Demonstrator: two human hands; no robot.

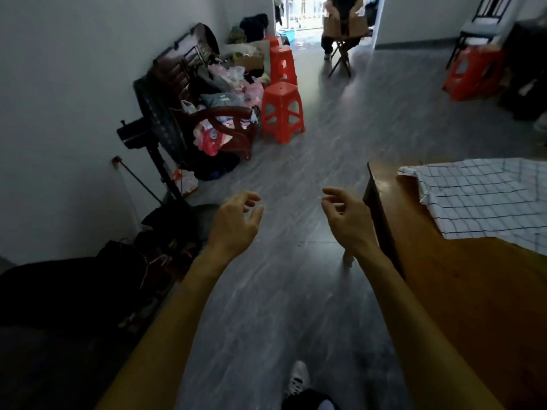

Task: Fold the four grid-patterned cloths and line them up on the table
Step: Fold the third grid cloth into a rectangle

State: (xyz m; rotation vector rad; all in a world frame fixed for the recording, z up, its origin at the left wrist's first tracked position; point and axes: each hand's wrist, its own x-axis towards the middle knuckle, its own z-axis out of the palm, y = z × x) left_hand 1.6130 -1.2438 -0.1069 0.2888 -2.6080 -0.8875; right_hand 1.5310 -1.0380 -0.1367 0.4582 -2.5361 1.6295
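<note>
Both hands held out empty over a grey floor, a grid-patterned cloth lying on the wooden worktop off to the right.

Left hand [233, 223] & right hand [344, 217] hang side by side, apart, fingers loosely curled, gripping nothing. Grid-patterned cloth [479, 199], white w/ dark lines, lies rumpled on the worktop [461, 291], to the right of the right hand, not touching it. Red stools [282, 112] stand beyond the left hand; a cluttered wooden chair [219, 113] & black fan [154, 122] sit further left by the wall. A white shoe [299, 377] shows below, btw the forearms.
</note>
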